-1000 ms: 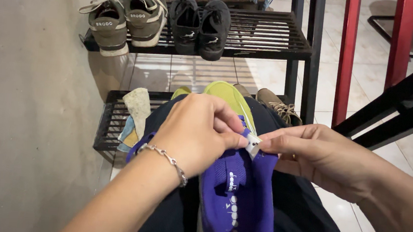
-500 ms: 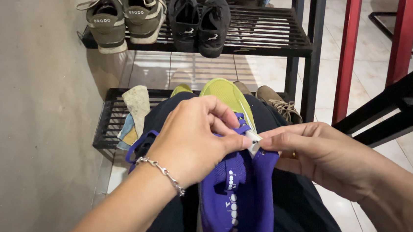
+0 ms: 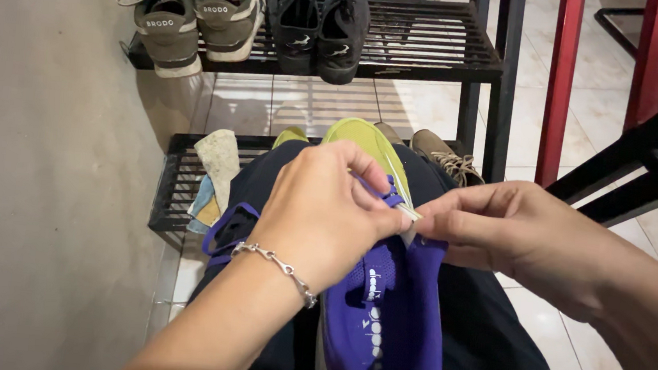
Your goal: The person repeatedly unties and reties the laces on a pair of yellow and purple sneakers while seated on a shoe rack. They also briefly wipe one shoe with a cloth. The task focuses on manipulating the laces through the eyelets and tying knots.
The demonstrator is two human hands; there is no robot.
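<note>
A purple sneaker (image 3: 389, 315) with a lime-green toe (image 3: 364, 142) lies on my lap, toe pointing away from me. My left hand (image 3: 327, 212), with a silver chain bracelet at the wrist, rests over the shoe's lacing area and pinches a white shoelace (image 3: 407, 207). My right hand (image 3: 509, 234) meets it from the right and pinches the same lace between thumb and forefinger. The fingertips of both hands touch just above the shoe's purple tongue. Most of the lace is hidden under my hands.
A black metal shoe rack (image 3: 434, 44) stands ahead, holding an olive sneaker pair (image 3: 194, 14) and a black pair (image 3: 318, 24) on top. Folded cloths (image 3: 216, 172) and a tan shoe (image 3: 444, 159) lie lower down. A grey wall is left, red posts (image 3: 560, 86) right.
Both hands stay pinched together on the lace. They have shifted only slightly over the shoe, and a short stretch of white lace now shows between the fingertips.
</note>
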